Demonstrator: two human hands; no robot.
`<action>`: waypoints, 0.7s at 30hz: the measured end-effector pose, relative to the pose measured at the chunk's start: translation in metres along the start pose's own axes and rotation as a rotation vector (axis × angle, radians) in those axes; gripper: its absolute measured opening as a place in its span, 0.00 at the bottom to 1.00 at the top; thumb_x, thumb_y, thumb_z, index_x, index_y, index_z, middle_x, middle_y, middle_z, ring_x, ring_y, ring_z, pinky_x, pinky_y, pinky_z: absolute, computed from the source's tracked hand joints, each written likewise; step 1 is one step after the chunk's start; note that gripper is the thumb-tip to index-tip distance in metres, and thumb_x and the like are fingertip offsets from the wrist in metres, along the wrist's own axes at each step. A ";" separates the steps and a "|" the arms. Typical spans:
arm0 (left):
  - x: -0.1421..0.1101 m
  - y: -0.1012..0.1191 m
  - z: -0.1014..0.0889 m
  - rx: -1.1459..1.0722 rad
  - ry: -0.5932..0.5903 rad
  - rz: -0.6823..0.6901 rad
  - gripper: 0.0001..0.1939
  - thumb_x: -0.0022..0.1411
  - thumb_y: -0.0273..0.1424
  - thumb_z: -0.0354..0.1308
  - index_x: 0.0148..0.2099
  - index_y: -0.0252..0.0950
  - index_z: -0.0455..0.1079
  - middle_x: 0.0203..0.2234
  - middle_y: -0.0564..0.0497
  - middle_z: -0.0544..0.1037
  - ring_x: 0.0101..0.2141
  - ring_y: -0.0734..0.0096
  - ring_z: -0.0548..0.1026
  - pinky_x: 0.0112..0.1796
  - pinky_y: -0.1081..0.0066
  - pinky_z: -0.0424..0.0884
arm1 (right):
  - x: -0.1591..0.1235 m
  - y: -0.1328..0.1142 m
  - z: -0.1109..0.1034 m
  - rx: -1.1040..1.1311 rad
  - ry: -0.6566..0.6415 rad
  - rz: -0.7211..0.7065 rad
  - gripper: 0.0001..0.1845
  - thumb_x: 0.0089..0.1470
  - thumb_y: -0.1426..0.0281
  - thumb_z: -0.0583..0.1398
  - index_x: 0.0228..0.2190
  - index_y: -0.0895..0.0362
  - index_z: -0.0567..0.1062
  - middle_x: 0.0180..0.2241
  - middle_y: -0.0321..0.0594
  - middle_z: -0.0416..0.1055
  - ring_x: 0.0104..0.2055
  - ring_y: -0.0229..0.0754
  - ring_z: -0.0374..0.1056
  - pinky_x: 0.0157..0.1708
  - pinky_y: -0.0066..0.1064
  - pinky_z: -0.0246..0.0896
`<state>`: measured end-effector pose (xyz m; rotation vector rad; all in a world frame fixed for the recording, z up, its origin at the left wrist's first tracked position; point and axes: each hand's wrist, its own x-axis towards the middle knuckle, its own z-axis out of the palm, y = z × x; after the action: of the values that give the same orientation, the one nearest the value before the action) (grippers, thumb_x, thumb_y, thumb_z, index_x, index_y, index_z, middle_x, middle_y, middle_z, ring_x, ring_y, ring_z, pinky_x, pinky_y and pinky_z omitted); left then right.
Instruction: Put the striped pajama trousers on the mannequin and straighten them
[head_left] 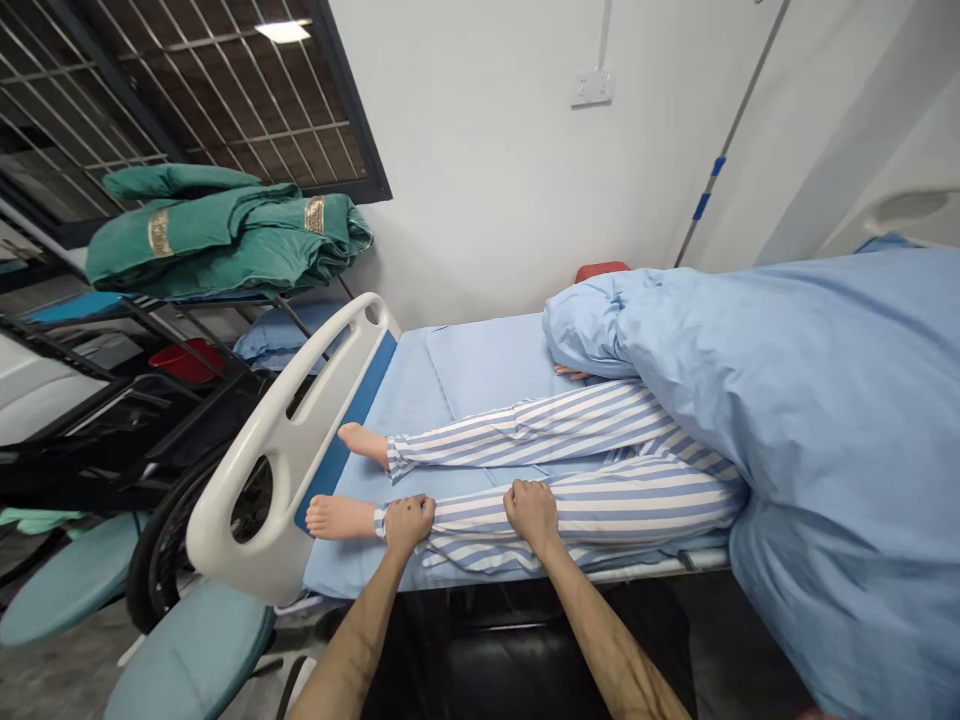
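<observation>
A figure with smooth, doll-like feet, seemingly a care manikin, lies on the bed in blue-and-white striped trousers point(637, 500). My left hand point(409, 522) is closed over its near leg just above the ankle, beside the bare near foot point(341, 517). Farther up the same leg, around the knee, my right hand point(532, 512) is closed over the striped cloth. The far leg point(510, 430) lies straight, apart from both hands. A light blue quilt point(810, 380) hides the upper body; a few fingers point(571, 372) show at its edge.
A white footboard point(217, 520) closes the bed's left end. Beyond it stand a wheelchair wheel point(161, 560), teal round stools point(191, 650) and a rack with folded green quilts point(225, 235). A metal pole point(731, 130) rises by the wall. The quilt hangs over the near bed edge.
</observation>
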<state>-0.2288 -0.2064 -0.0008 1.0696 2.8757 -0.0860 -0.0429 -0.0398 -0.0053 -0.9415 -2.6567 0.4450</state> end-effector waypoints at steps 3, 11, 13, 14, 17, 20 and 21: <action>-0.001 -0.002 0.008 -0.011 0.094 -0.013 0.21 0.64 0.32 0.41 0.34 0.37 0.76 0.34 0.43 0.81 0.39 0.59 0.77 0.43 0.65 0.63 | 0.000 -0.001 0.001 -0.026 0.018 -0.008 0.14 0.60 0.72 0.51 0.31 0.61 0.75 0.30 0.48 0.76 0.36 0.45 0.69 0.41 0.34 0.50; -0.004 -0.010 0.026 -0.114 0.222 0.029 0.19 0.64 0.29 0.41 0.33 0.37 0.74 0.31 0.42 0.78 0.38 0.59 0.75 0.45 0.62 0.61 | -0.004 -0.004 0.006 -0.082 0.052 0.029 0.13 0.59 0.73 0.52 0.28 0.59 0.75 0.29 0.46 0.75 0.36 0.45 0.69 0.40 0.33 0.49; -0.005 -0.011 0.029 -0.134 0.230 0.059 0.19 0.64 0.29 0.41 0.32 0.36 0.73 0.31 0.42 0.78 0.39 0.60 0.74 0.46 0.62 0.61 | -0.006 -0.007 0.006 -0.092 0.056 0.051 0.13 0.59 0.73 0.51 0.29 0.59 0.75 0.31 0.46 0.76 0.38 0.45 0.69 0.42 0.33 0.49; -0.006 -0.011 0.030 -0.137 0.230 0.071 0.19 0.64 0.29 0.40 0.32 0.36 0.73 0.32 0.41 0.78 0.39 0.60 0.74 0.46 0.61 0.61 | -0.007 -0.008 0.007 -0.094 0.049 0.062 0.13 0.59 0.74 0.51 0.31 0.59 0.75 0.32 0.46 0.76 0.39 0.45 0.69 0.43 0.33 0.49; -0.004 -0.014 0.026 -0.116 0.178 0.099 0.21 0.64 0.29 0.39 0.35 0.35 0.75 0.33 0.39 0.79 0.40 0.58 0.75 0.46 0.59 0.62 | -0.008 -0.015 0.007 -0.086 -0.002 0.086 0.12 0.57 0.76 0.51 0.36 0.59 0.75 0.37 0.46 0.77 0.43 0.45 0.69 0.46 0.32 0.48; 0.003 -0.018 0.013 -0.066 -0.002 0.231 0.21 0.63 0.29 0.40 0.42 0.36 0.76 0.38 0.37 0.78 0.40 0.54 0.75 0.42 0.56 0.64 | -0.006 -0.026 0.009 -0.080 -0.051 0.083 0.14 0.57 0.76 0.51 0.39 0.58 0.75 0.38 0.45 0.77 0.44 0.44 0.69 0.47 0.32 0.47; 0.006 -0.019 0.008 -0.058 -0.070 0.269 0.21 0.63 0.30 0.40 0.45 0.36 0.75 0.40 0.36 0.78 0.41 0.52 0.75 0.41 0.56 0.65 | -0.004 -0.031 0.010 -0.082 -0.058 0.072 0.14 0.57 0.76 0.51 0.39 0.57 0.75 0.38 0.45 0.77 0.44 0.44 0.69 0.47 0.32 0.47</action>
<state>-0.2458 -0.2176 -0.0092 1.3992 2.6277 -0.0235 -0.0602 -0.0671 -0.0033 -1.0675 -2.7186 0.3883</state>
